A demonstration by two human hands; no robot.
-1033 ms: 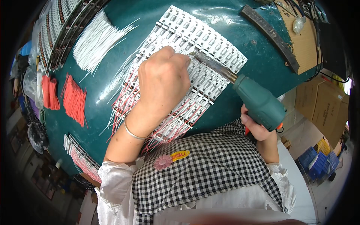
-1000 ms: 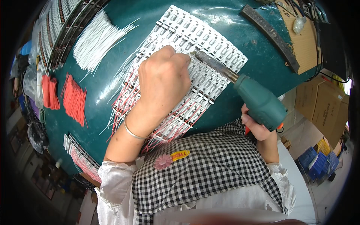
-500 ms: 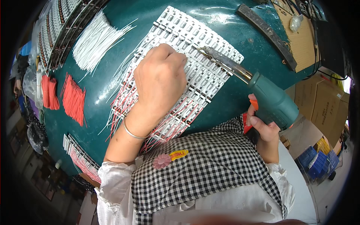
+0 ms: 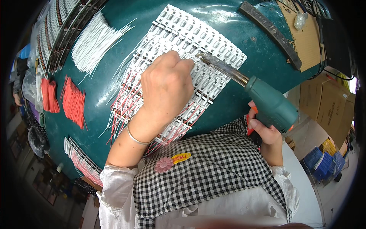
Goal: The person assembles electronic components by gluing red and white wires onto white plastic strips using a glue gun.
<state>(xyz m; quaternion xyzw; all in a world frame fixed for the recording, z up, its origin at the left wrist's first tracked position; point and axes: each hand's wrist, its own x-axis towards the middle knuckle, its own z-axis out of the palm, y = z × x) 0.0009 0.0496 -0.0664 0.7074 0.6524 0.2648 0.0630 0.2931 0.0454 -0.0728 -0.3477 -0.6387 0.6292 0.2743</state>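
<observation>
My right hand (image 4: 266, 133) is wrapped round the handle of a green soldering gun (image 4: 271, 104) with a red trigger. Its metal tip (image 4: 199, 56) points left, at or just over a panel of small white circuit boards (image 4: 213, 42). Over the panel's middle, my left hand (image 4: 167, 84) is closed with the knuckles up; its fingertips are hidden, and so is anything they pinch. The soldering tip lies just right of those knuckles. Red and white wires (image 4: 126, 97) trail from the panel's left and near sides, partly under my left wrist.
A bundle of white wires (image 4: 91, 45) and red wire bundles (image 4: 73, 103) lie on the green tabletop at left. Stacked panels (image 4: 63, 32) stand far left, another wired panel (image 4: 82, 162) near left. A dark curved bar (image 4: 270, 36) lies far right, beside cardboard (image 4: 305, 42).
My left hand has shifted slightly right and nearer to me. The soldering gun has moved a little left, its tip slightly nearer to me. The panel has shifted slightly left.
</observation>
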